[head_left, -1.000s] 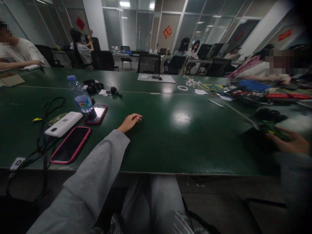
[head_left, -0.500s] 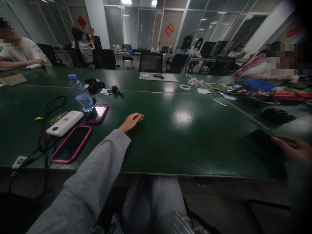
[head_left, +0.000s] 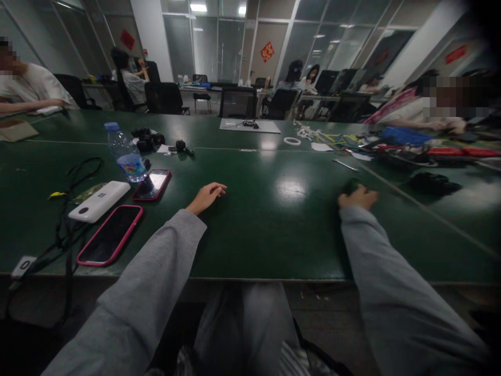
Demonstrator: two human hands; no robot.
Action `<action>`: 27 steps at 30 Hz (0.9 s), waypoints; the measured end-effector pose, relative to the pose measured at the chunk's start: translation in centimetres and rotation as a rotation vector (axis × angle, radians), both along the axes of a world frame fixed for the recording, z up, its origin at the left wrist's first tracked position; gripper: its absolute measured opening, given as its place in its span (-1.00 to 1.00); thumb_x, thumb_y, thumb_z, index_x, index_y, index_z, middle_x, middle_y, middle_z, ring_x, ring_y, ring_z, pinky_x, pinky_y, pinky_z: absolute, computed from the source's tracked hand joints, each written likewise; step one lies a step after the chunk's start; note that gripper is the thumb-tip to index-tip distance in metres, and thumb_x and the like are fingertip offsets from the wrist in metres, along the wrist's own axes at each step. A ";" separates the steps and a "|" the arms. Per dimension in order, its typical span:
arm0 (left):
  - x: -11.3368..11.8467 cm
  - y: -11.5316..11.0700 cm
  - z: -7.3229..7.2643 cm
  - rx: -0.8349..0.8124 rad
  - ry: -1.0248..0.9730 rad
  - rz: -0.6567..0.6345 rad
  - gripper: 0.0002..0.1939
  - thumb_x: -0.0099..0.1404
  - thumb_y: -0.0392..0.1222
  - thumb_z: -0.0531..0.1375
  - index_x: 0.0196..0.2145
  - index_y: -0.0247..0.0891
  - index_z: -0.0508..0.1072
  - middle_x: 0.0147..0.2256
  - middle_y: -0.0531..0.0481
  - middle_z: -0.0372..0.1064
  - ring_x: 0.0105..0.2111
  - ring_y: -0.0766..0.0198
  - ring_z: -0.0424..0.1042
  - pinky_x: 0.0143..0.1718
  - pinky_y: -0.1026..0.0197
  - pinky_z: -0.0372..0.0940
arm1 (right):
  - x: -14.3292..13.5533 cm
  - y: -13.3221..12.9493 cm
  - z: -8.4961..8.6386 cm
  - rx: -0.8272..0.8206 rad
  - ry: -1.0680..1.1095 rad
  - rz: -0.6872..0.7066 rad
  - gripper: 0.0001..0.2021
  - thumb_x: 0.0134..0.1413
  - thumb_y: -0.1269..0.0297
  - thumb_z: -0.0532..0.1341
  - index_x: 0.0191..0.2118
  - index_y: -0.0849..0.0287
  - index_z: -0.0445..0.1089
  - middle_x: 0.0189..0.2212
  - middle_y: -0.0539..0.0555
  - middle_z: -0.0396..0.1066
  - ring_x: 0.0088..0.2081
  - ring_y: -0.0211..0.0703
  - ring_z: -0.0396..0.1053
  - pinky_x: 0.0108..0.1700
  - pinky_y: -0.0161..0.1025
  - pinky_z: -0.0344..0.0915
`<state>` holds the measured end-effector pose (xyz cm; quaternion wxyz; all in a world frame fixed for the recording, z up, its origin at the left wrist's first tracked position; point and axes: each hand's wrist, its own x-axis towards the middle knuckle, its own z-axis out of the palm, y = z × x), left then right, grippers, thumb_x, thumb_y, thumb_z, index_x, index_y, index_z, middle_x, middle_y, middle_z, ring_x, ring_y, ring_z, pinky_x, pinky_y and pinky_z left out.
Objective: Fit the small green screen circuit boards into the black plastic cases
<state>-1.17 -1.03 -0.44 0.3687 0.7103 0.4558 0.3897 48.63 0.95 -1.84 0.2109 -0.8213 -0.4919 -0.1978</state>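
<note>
On the green table (head_left: 250,230), my left hand (head_left: 207,197) rests with loosely bent fingers slightly apart and nothing in them. The two phones nearest to it lie on its left: one with a lit or reflecting screen (head_left: 152,185), the other dark with a pink-red edge (head_left: 110,236). My right hand (head_left: 358,197) is over the right part of the table, back of the hand up, somewhat blurred. Its thumb and fingers curve round something dark that is mostly hidden. A wrench (head_left: 345,165) lies just beyond it.
A white power bank (head_left: 99,201), a water bottle (head_left: 127,156) and black cables (head_left: 66,230) are at the left. White tape (head_left: 291,141), a blue item (head_left: 407,136) and a dark bundle (head_left: 434,184) lie at the right. Other people sit around the room.
My right hand has moved left and farther onto the table from the right edge of view. The large dark shape beside it no longer shows there. My left hand stays in place.
</note>
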 end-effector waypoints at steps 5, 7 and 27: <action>0.0 0.1 0.0 0.024 -0.069 0.110 -0.68 0.32 -0.16 0.03 -0.02 -0.31 0.35 -0.09 -0.15 0.37 -0.16 0.27 0.36 -0.06 0.16 0.24 | -14.4 3.8 -0.2 -0.042 0.233 0.580 -0.46 0.03 0.23 0.17 0.16 0.24 0.16 -0.03 0.28 0.12 0.01 0.06 0.16 0.08 0.01 0.14; 0.2 0.2 -0.1 0.045 -0.095 0.171 -0.65 0.32 -0.13 0.05 0.02 -0.31 0.32 0.00 -0.17 0.30 -0.05 0.23 0.31 -0.01 0.15 0.21 | -19.4 2.9 -0.1 -0.036 0.298 1.019 -0.49 0.07 0.20 0.15 0.16 0.11 0.16 -0.01 0.19 0.14 0.04 0.05 0.18 0.11 0.05 0.15; 0.6 -0.1 1.0 -0.078 -0.107 0.072 -0.59 0.36 0.03 -0.06 -0.08 -0.29 0.40 -0.08 -0.11 0.38 -0.06 0.20 0.34 0.02 0.14 0.20 | -26.7 -2.1 0.2 -0.079 0.463 1.364 -0.48 -0.03 0.17 0.31 0.04 0.12 0.15 -0.10 0.17 0.23 -0.08 0.04 0.23 -0.04 0.03 0.27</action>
